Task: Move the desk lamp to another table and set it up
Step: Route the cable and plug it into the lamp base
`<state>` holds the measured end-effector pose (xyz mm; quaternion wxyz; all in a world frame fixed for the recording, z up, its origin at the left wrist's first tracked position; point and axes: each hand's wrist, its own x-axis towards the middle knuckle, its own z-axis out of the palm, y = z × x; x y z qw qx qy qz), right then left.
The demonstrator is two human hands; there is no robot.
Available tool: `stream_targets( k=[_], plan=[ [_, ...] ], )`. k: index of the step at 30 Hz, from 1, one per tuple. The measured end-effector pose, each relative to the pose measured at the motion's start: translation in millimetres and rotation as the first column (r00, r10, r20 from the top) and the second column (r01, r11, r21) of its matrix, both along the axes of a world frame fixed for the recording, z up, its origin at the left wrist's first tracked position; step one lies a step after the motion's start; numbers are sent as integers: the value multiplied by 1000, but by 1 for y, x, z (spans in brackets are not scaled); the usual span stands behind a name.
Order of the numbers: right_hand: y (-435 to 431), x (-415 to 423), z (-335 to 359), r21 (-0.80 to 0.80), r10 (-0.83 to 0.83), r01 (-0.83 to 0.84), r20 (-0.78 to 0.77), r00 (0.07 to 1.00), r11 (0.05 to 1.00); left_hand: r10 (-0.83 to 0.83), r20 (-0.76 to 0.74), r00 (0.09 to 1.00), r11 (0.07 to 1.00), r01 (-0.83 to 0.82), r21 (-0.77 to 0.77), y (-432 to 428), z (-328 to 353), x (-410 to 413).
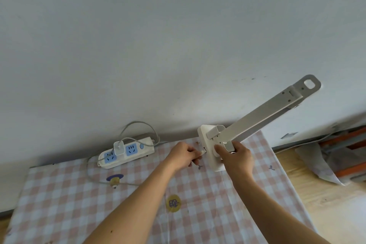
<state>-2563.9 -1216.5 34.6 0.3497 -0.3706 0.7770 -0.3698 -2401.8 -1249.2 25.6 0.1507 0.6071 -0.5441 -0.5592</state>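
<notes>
Above tablecloth (79, 194), desk lamp (257, 119) in right grip (235, 156), plug (203, 152) in left grip (183, 154)

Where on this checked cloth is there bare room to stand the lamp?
Bare: the near-left tablecloth, in front of the power strip and its cable. Crowded: the back edge, where left hand and right hand work at the lamp base.

Checked cloth (59, 200) at lower left lies open; power strip (136, 154), cable (87, 168) and lamp (257, 119) crowd the centre wall edge.
</notes>
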Motion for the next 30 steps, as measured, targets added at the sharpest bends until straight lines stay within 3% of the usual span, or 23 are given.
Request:
stream_targets(
  k=[11,16,21,26,30],
  plan=[
    [14,14,3,-42,55,-63,-153,987,997,-126,297,947,982,162,-98,-2,4,-2],
    [20,18,5,-40,12,-18,-147,989,999,-153,379,913,970,211,-118,0,4,-6],
    [21,15,3,-44,20,-27,-162,987,999,-139,284,949,987,157,-43,1,4,-5],
    [28,18,-2,-58,48,-63,-226,973,996,-161,403,901,972,215,-92,4,3,-10],
    [28,19,-1,-63,-8,-4,-177,984,998,-58,198,978,998,64,-24,9,-3,-7]
  ],
)
